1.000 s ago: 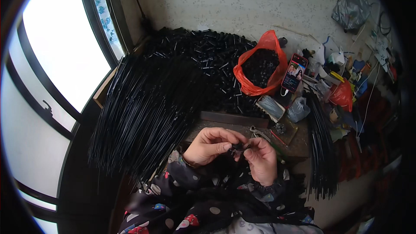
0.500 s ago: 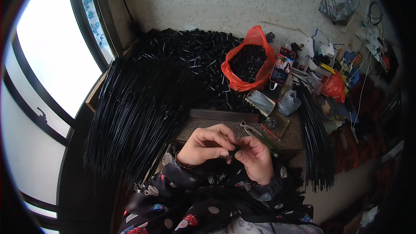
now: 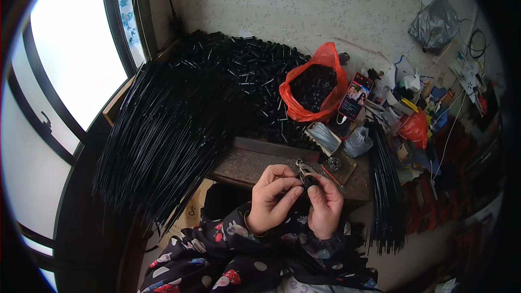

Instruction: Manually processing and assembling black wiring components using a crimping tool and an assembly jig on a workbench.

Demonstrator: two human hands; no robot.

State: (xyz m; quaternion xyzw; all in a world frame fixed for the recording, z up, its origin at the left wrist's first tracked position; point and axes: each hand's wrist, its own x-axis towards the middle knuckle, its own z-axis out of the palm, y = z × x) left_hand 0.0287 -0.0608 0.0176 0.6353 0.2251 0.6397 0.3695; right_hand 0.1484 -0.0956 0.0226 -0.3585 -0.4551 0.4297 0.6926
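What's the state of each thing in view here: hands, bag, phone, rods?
left hand: fingers curled, pinching a small black part
right hand: fingers closed on the same small black part
orange plastic bag: open at the top, full of small black pieces
phone: screen lit, propped beside the bag
long black rods: piled loose, overhanging the bench edge
grey plastic bag: crumpled, whether open cannot be told

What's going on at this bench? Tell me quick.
A person sits at a cluttered workbench, both hands together over its front edge. The left hand and right hand pinch a small black piece between the fingers. A big heap of thin black rods fills the left side, an orange bag of black parts stands behind, and a phone leans beside it.
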